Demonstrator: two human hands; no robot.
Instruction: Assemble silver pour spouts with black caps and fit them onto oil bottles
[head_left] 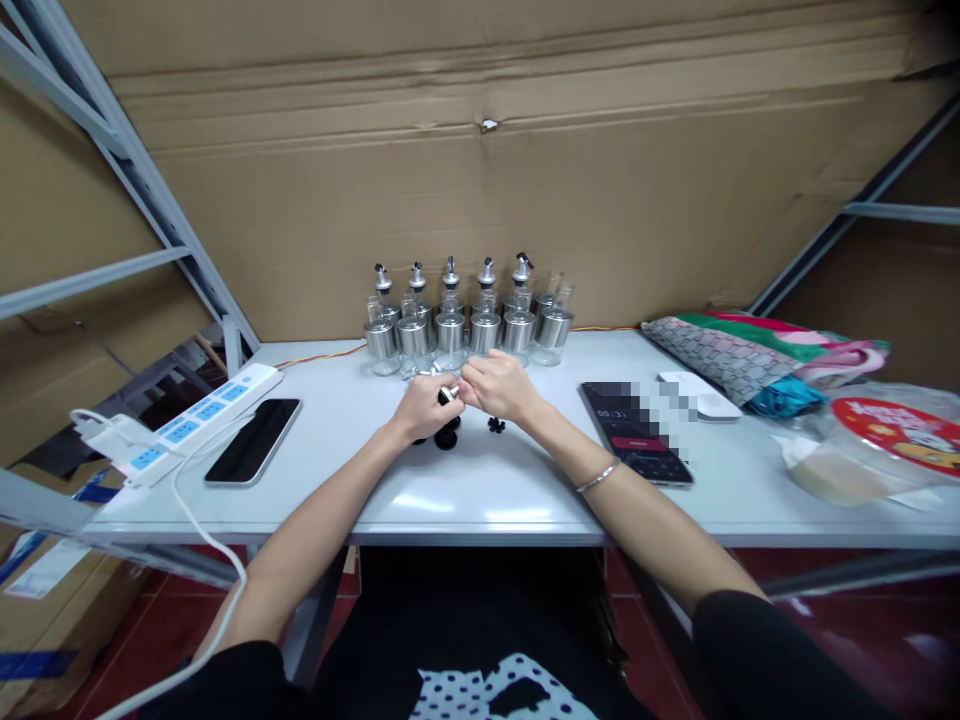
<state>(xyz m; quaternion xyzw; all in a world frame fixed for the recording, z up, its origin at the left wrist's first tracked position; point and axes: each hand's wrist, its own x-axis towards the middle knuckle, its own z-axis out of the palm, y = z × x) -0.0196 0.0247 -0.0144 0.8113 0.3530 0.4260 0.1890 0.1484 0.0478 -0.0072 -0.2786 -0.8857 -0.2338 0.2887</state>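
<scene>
Both hands meet mid-table: left hand (424, 405) and right hand (499, 385) pinch small silver-and-black metal pourer cap (448, 394) together. Black round stopper (446, 437) at 6 o'clock, glass-and-steel dispenser bottles (465, 325) at 12.

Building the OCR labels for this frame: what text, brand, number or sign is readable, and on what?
Nothing reads cleanly.
Phone on the right: pale digits at the top of the screen, too small to read; part of the screen is pixelated.
Red round label on the clear bag: yellow and white print, blurred.
Power strip: no legible marking.
Dark phone on the left: screen off.
Glass bottles: no labels visible.
</scene>
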